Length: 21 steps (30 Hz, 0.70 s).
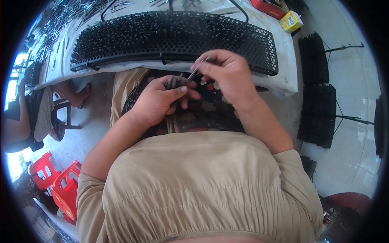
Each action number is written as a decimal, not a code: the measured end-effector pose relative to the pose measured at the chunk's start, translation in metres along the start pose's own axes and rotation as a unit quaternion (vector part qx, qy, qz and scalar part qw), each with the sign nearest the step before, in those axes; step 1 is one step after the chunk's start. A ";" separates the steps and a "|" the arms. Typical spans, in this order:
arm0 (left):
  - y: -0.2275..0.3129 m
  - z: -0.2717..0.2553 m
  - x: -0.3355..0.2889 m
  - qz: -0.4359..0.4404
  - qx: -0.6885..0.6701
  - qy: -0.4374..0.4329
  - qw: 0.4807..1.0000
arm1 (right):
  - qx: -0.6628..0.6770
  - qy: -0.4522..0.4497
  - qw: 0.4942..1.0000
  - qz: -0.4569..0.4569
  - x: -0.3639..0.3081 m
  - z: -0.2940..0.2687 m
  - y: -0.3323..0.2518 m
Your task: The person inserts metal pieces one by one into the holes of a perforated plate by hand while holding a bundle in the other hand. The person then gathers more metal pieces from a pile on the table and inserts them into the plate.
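Observation:
Over my lap my left hand (pixel 156 101) is closed around small dark pieces (pixel 174 82), partly covered by the fingers; their kind is not clear. My right hand (pixel 227 75) pinches a thin silver metal rod (pixel 197 69), slanting down so that its lower end meets the left fingers. Just beyond both hands stands a long black perforated metal rack (pixel 162 58), its mesh crowded with small dark shiny bits too fine to name. The rack rests at the near edge of a table with a white cover (pixel 283 60).
Loose silver metal rods (pixel 87 12) lie heaped at the table's far left. A yellow box (pixel 291 21) and a red tray (pixel 267 8) sit far right. Black racks (pixel 318 115) stand on the right-hand floor. Red plastic chairs (pixel 67 190) are at left, near another seated person (pixel 34 109).

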<state>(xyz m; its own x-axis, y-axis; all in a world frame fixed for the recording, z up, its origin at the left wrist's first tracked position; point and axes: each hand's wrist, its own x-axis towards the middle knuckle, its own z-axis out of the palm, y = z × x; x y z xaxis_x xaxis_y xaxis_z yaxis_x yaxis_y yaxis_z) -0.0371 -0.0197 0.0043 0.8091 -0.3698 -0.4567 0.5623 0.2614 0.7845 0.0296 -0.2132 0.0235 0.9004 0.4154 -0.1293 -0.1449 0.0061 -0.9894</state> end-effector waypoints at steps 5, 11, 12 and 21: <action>0.000 -0.002 0.001 -0.031 0.019 0.043 0.998 | -0.023 0.184 0.970 -0.155 0.015 -0.053 -0.005; 0.000 0.000 0.007 -0.050 0.022 0.023 0.998 | -0.183 0.285 0.913 -0.226 0.021 -0.087 0.011; 0.001 0.000 0.006 -0.053 0.025 0.027 0.998 | -0.203 0.279 0.916 -0.203 0.020 -0.085 0.010; 0.004 0.001 0.003 -0.054 0.028 0.038 0.997 | -0.303 0.226 0.895 -0.235 0.018 -0.090 0.005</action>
<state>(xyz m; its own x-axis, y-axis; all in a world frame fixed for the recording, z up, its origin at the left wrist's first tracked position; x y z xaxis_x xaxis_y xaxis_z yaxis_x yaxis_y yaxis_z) -0.0324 -0.0212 0.0061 0.7559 -0.3241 -0.5689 0.6384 0.1720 0.7503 0.0822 -0.2874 0.0107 0.8971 0.0854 0.4335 0.4203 -0.4681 -0.7774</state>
